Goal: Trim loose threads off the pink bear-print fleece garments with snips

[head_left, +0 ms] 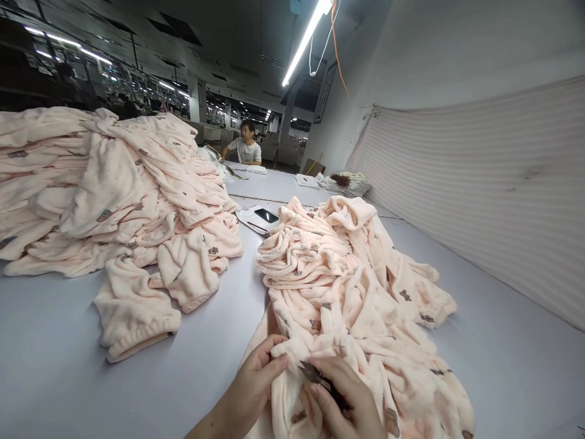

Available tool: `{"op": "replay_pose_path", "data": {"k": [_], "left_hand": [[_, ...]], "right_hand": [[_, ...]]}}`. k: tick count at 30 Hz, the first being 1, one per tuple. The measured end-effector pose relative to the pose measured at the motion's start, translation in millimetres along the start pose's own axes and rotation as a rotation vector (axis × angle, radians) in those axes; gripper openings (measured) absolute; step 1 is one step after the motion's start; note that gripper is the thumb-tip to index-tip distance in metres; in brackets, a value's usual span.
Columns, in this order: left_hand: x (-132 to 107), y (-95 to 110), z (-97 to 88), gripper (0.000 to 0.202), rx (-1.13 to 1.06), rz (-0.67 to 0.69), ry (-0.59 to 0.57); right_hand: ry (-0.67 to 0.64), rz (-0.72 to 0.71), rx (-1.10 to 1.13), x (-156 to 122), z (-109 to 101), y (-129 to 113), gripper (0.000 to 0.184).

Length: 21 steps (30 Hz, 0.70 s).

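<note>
Pale pink fleece garments with small brown bear prints lie heaped in front of me. My left hand (261,381) pinches the edge of the nearest fleece garment (292,350) between thumb and fingers. A small pair of dark thread snips (323,379) sits in my right hand (347,396), its fingers closed around them. The pointed blades face left, close to the cloth by my left hand. Whether the blades touch a thread cannot be made out. Behind my hands rises the folded pile of garments (315,244).
A larger fleece heap (114,177) fills the left of the white table (214,341). A phone (266,214) lies on papers between the heaps. Farther back are cloth stacks (350,183) and a seated person (247,149). A striped cloth (479,189) hangs along the right wall.
</note>
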<state>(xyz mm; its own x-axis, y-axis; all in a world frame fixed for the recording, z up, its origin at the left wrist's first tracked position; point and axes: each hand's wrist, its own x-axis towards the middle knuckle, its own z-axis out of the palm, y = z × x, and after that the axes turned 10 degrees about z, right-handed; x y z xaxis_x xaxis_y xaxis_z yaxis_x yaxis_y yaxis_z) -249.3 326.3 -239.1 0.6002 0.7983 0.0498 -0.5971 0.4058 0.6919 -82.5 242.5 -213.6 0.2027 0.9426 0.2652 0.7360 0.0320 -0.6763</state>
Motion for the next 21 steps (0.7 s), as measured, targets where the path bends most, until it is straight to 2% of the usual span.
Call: {"op": "replay_pose_path", "data": {"k": [3, 6, 11, 17, 19, 21], "left_hand": [[2.8, -1.6, 0.0, 0.012, -0.005, -0.009, -0.002], [3.3, -3.6, -0.2, 0.013, -0.015, -0.001, -0.010], [2.8, -3.8, 2.5, 0.016, -0.038, -0.009, -0.031], [4.7, -1.7, 4.5, 0.019, -0.011, -0.033, 0.012], [5.1, -3.0, 4.8, 0.019, -0.032, -0.040, -0.005], [7.3, -5.7, 5.0, 0.018, -0.051, -0.042, -0.009]], "right_hand": [[0.106, 0.028, 0.032, -0.6, -6.3, 3.4, 0.027], [0.197, 0.039, -0.100, -3.5, -2.1, 8.6, 0.026], [0.181, -0.038, -0.214, -2.5, 11.8, 10.1, 0.029], [0.205, 0.086, -0.032, 0.1, 14.9, 4.4, 0.024], [0.221, 0.066, -0.003, -0.3, 20.4, 2.2, 0.033], [0.216, 0.035, -0.035, -0.7, 27.2, 1.4, 0.034]]}}
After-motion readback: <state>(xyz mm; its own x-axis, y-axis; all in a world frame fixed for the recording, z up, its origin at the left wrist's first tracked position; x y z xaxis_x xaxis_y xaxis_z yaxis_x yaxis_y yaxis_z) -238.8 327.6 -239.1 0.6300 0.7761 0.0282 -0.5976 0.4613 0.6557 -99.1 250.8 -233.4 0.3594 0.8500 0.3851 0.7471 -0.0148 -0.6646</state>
